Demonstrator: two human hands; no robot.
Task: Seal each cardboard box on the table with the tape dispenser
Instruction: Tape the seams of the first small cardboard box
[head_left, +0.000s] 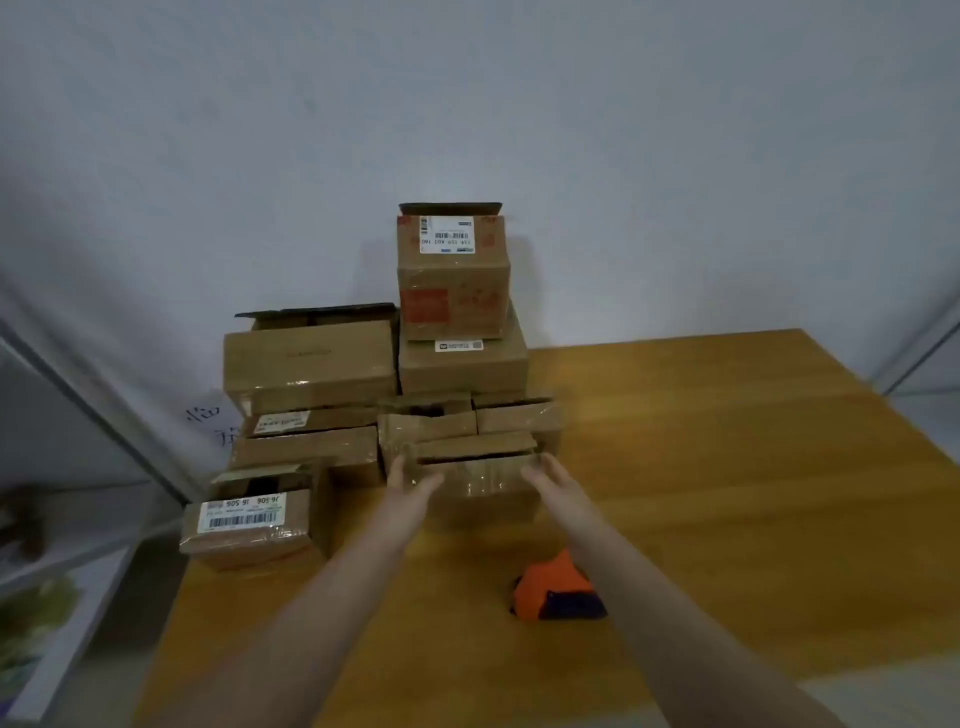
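1 brown, tape-glossy cardboard box (483, 483), left hand (410, 480) and right hand (551, 480) flat against its sides, orange tape dispenser (558, 590) nearby

Wooden table (727, 441), stacked cardboard boxes (311, 358), tape dispenser (558, 590)

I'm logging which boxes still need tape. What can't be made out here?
Head view:
- Orange tape dispenser: partly hidden by the right forearm, and blurred.
- White barcode label on the front-left cardboard box: print blurred.
- Lower stacked cardboard boxes: tops covered by boxes above.
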